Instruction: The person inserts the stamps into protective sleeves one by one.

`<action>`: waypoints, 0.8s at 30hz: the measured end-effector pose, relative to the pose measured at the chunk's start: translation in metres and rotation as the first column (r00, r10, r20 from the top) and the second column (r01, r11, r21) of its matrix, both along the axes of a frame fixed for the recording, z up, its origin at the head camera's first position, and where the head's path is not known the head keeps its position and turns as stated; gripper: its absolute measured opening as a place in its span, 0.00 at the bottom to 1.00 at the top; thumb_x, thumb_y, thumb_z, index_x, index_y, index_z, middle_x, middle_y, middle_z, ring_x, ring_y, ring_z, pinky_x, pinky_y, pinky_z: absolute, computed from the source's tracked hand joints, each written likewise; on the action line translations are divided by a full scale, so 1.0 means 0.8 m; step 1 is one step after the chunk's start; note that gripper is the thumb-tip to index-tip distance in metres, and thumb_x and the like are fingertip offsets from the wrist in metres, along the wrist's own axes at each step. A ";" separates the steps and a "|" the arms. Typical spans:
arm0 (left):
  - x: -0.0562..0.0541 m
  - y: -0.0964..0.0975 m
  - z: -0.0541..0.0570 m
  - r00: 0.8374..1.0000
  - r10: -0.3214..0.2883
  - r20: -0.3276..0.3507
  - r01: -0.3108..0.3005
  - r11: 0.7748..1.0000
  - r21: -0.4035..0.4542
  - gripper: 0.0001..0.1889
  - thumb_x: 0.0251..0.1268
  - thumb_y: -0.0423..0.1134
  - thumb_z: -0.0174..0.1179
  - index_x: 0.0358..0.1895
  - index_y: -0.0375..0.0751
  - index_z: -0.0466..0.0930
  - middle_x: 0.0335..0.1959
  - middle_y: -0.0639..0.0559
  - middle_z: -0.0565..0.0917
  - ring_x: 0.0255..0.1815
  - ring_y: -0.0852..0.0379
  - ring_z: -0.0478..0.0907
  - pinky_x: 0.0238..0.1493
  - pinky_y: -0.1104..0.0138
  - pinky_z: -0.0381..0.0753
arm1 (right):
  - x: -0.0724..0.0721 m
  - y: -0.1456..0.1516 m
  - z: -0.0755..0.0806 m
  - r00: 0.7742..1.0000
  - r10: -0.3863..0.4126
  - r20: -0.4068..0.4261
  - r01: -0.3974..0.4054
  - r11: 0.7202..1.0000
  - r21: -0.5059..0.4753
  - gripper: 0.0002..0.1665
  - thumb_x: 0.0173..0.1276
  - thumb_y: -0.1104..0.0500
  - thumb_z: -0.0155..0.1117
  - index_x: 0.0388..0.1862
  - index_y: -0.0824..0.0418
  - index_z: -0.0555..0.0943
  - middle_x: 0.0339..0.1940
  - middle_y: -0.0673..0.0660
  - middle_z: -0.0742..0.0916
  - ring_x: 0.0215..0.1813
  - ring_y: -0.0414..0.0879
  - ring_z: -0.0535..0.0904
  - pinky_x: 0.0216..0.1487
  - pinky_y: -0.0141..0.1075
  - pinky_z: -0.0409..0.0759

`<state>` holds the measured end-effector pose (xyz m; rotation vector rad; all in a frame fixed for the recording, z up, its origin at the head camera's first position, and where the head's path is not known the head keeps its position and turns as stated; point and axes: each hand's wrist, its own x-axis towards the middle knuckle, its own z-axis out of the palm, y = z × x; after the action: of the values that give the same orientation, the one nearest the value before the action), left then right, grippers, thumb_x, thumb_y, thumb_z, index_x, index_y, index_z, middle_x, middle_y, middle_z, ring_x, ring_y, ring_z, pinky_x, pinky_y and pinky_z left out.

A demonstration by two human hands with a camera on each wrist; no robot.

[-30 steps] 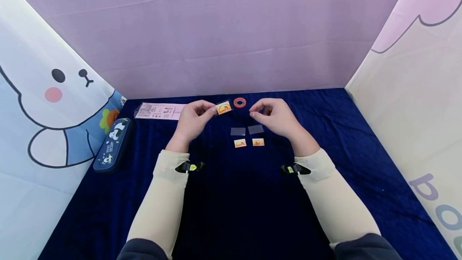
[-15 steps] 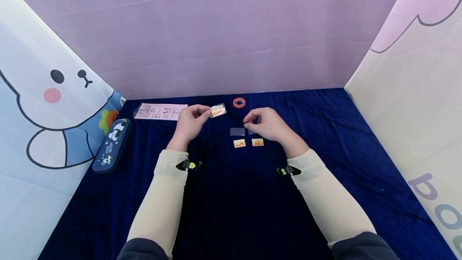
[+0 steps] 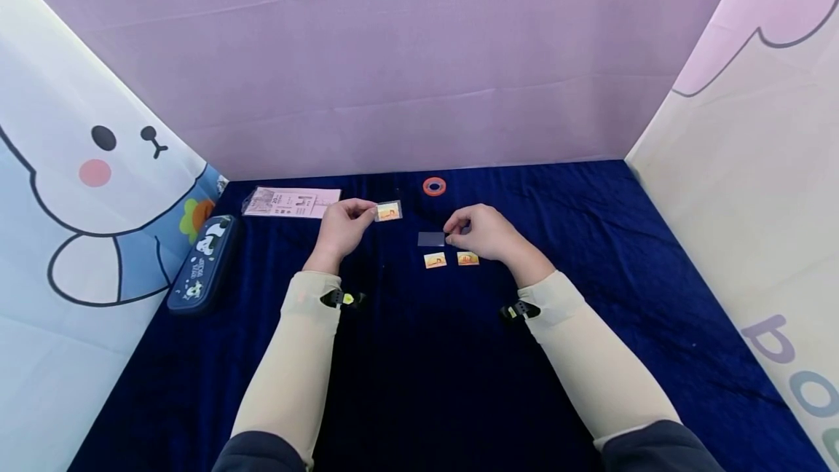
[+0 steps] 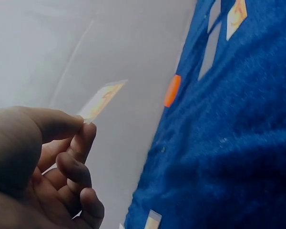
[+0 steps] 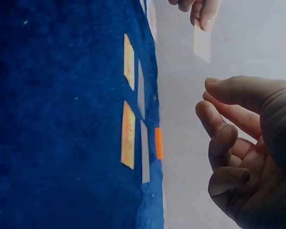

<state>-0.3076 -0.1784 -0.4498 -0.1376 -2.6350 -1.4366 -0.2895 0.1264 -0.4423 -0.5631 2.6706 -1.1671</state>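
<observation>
Thumb and forefinger of my left hand (image 3: pixel 342 230) pinch a small yellow-orange postage stamp in a clear sleeve (image 3: pixel 389 210), raised above the cloth. My right hand (image 3: pixel 488 231) hovers to the right with loosely bent fingers; in the right wrist view a gap shows between thumb and forefinger, with nothing held. Below it on the cloth lie two similar loose stamps, a left one (image 3: pixel 435 260) and a right one (image 3: pixel 468 258). Behind them lie two clear sleeves: the left sleeve (image 3: pixel 430 239) shows in the head view, while my right hand hides the right sleeve (image 5: pixel 145 152) there.
An orange-red roll of tape (image 3: pixel 435 186) lies near the back wall. At the back left is a pink printed packet (image 3: pixel 288 202), with a dark blue pencil case (image 3: pixel 204 263) in front of it. Printed fabric walls enclose the blue cloth (image 3: pixel 406 370).
My left hand has drawn the sleeved stamp slightly left and towards me, its tilt changing. My right hand has come down and towards me, covering the right sleeve.
</observation>
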 end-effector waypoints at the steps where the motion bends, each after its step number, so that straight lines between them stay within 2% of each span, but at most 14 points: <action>1: 0.000 -0.001 -0.002 1.000 0.000 0.007 0.000 1.000 -0.009 0.11 0.75 0.41 0.65 0.50 0.39 0.90 0.40 0.45 0.88 0.37 0.52 0.77 0.41 0.62 0.74 | 0.000 0.000 -0.002 1.000 0.002 0.006 -0.002 1.000 0.013 0.10 0.72 0.56 0.73 0.49 0.57 0.90 0.35 0.49 0.87 0.30 0.48 0.80 0.35 0.43 0.78; 5: -0.004 -0.004 -0.010 1.000 -0.009 0.030 0.010 0.999 -0.032 0.10 0.75 0.39 0.65 0.51 0.39 0.90 0.43 0.44 0.89 0.40 0.50 0.79 0.44 0.60 0.76 | 0.000 -0.004 -0.008 1.000 0.000 0.004 0.000 0.995 0.098 0.12 0.72 0.55 0.74 0.51 0.55 0.89 0.36 0.47 0.87 0.34 0.46 0.81 0.41 0.46 0.80; 8: -0.006 -0.007 -0.015 0.998 -0.017 0.060 0.020 0.999 -0.047 0.10 0.76 0.38 0.64 0.52 0.40 0.90 0.45 0.44 0.89 0.42 0.49 0.80 0.46 0.58 0.77 | 0.001 -0.007 -0.012 1.000 0.012 -0.013 -0.010 0.987 0.157 0.12 0.71 0.55 0.75 0.52 0.54 0.89 0.35 0.45 0.87 0.35 0.45 0.82 0.51 0.51 0.78; 10: -0.007 -0.008 -0.018 0.996 -0.024 0.084 0.029 0.998 -0.061 0.10 0.76 0.38 0.63 0.52 0.41 0.90 0.46 0.45 0.89 0.44 0.49 0.80 0.47 0.57 0.78 | 0.002 -0.009 -0.013 1.000 0.022 -0.012 -0.020 0.984 0.177 0.12 0.71 0.55 0.75 0.51 0.54 0.90 0.35 0.45 0.87 0.34 0.45 0.82 0.52 0.52 0.78; 12: -0.008 -0.009 -0.020 0.994 -0.030 0.109 0.038 0.996 -0.079 0.11 0.76 0.39 0.63 0.53 0.42 0.90 0.47 0.45 0.89 0.45 0.49 0.80 0.49 0.56 0.78 | 0.002 -0.011 -0.015 0.999 0.032 -0.002 -0.031 0.981 0.191 0.11 0.71 0.55 0.75 0.51 0.53 0.90 0.35 0.45 0.87 0.33 0.44 0.82 0.51 0.50 0.78; 15: -0.009 -0.011 -0.022 0.990 -0.034 0.138 0.049 0.993 -0.106 0.11 0.76 0.39 0.63 0.53 0.42 0.89 0.48 0.46 0.89 0.46 0.49 0.80 0.50 0.56 0.78 | 0.002 -0.013 -0.019 0.999 0.039 0.028 -0.044 0.979 0.201 0.11 0.71 0.55 0.75 0.51 0.53 0.89 0.35 0.46 0.87 0.30 0.44 0.82 0.42 0.45 0.81; 17: -0.010 -0.011 -0.024 0.988 -0.033 0.152 0.052 0.991 -0.120 0.11 0.76 0.39 0.63 0.54 0.42 0.89 0.48 0.46 0.89 0.46 0.49 0.80 0.50 0.56 0.78 | 0.002 -0.014 -0.022 0.998 0.047 0.039 -0.054 0.977 0.207 0.11 0.71 0.55 0.75 0.51 0.53 0.89 0.34 0.46 0.87 0.30 0.44 0.83 0.40 0.42 0.81; 24: -0.008 -0.013 -0.026 0.981 -0.031 0.190 0.056 0.990 -0.129 0.12 0.74 0.38 0.65 0.54 0.39 0.88 0.43 0.44 0.90 0.44 0.50 0.83 0.49 0.59 0.77 | -0.001 -0.016 -0.031 0.996 0.078 0.039 -0.084 0.978 0.189 0.11 0.69 0.56 0.76 0.49 0.53 0.90 0.33 0.47 0.87 0.32 0.45 0.80 0.37 0.41 0.78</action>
<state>-0.3143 -0.1892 -0.4707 -0.0780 -2.8985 -1.3465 -0.2903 0.1135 -0.4671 -0.6088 2.6663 -0.8798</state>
